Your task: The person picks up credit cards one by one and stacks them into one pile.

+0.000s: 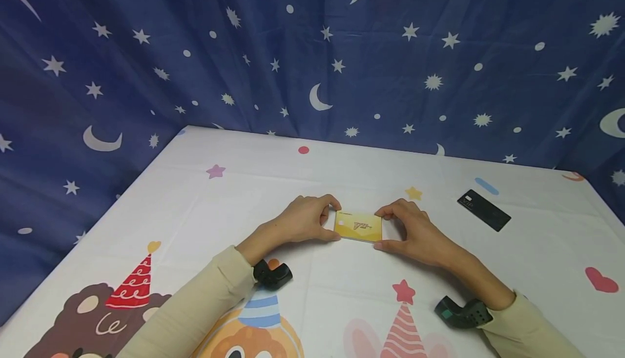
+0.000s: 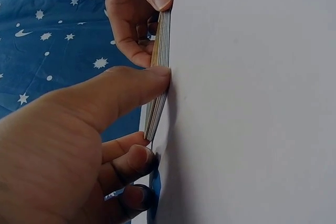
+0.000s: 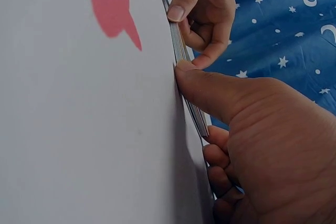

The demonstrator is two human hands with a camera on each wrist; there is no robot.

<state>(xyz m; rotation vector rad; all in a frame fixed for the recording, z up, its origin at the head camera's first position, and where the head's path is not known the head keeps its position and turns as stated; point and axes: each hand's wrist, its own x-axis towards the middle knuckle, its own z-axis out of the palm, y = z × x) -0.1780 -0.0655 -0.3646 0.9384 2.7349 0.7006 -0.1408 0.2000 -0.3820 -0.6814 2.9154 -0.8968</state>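
Observation:
A stack of several cards (image 1: 358, 227) with a yellow one on top lies on the white tablecloth, between both hands. My left hand (image 1: 304, 221) pinches its left end, thumb at the near edge and index finger at the far edge. At the right end my right hand (image 1: 419, 234) grips it the same way. Both wrist views show the layered card edges (image 2: 163, 38) side on, with the thumbs against them. A black card (image 1: 483, 210) marked VIP lies apart, beyond my right hand to the right.
The tablecloth (image 1: 234, 200) carries printed stars, hearts and party-hat animals. Behind the table hangs a dark blue curtain (image 1: 273, 32) with moons and stars. Black wrist devices sit at the left wrist (image 1: 272, 275) and right wrist (image 1: 463, 313).

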